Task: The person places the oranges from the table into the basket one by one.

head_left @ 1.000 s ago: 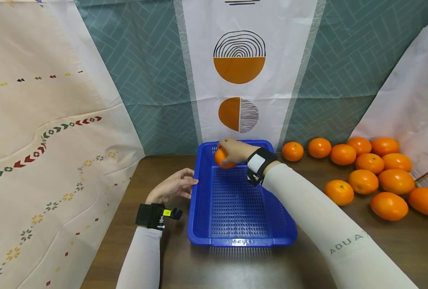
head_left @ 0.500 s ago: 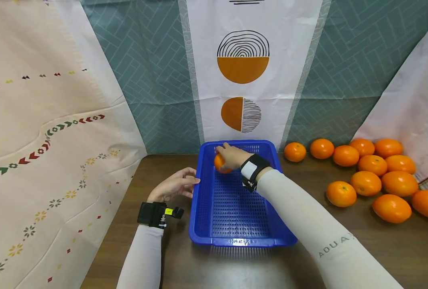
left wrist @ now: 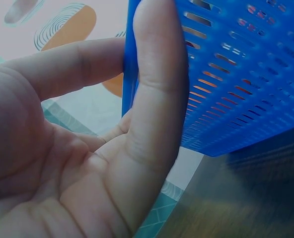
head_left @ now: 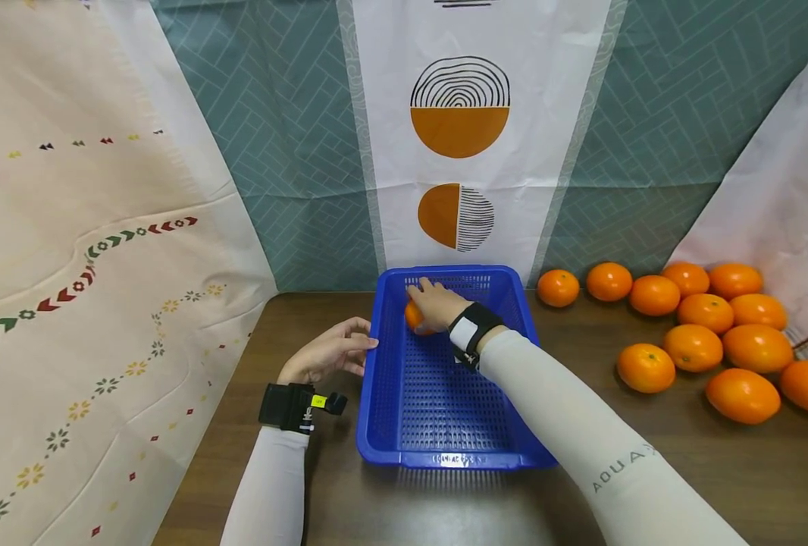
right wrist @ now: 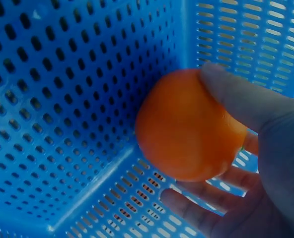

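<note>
A blue plastic basket (head_left: 453,459) with slotted walls stands on the table in front of me. My left hand (head_left: 327,353) grips its left rim, thumb and fingers on either side, as the left wrist view also shows. Inside the basket, near the far left corner, my right hand (head_left: 438,305) holds an orange (right wrist: 186,126). The right wrist view has the thumb over its top and the other fingers curved along its side. In the head view the hand covers much of this orange. It sits low, close to the basket's left wall.
Several more oranges (head_left: 693,347) lie in a loose group on the table (head_left: 581,425) to the right of the basket. The nearest single one (head_left: 558,288) is by the basket's far right corner. Patterned cloths (head_left: 288,152) hang behind and on both sides.
My right hand has lowered the orange deeper into the basket and come slightly nearer. The left hand stays at the rim. The view has shifted a little.
</note>
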`<state>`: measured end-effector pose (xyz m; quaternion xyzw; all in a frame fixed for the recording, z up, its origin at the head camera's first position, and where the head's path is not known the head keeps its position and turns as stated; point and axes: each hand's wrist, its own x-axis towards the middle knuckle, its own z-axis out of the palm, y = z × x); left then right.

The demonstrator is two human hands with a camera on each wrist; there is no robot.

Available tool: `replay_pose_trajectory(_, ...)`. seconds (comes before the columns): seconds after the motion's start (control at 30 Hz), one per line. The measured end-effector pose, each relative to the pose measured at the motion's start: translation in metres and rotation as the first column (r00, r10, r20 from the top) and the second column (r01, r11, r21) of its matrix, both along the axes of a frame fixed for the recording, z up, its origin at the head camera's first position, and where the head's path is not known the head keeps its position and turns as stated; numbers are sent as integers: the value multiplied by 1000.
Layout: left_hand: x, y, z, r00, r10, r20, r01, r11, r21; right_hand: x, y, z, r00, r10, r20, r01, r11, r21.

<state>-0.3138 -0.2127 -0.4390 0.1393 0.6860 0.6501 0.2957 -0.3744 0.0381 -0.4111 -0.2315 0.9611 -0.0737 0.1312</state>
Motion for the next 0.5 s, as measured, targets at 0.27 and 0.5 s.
replay_pose_trajectory(0.27, 0, 1, 2, 1000, 0, 6, 0, 1000, 6, 2, 7, 4, 1000, 31, -3, -32, 999, -45)
replay_pose_trajectory(0.5, 0, 1, 0, 1000, 3, 6, -3, 1000, 2, 15, 21, 24, 998, 53, 21, -49, 988, -147)
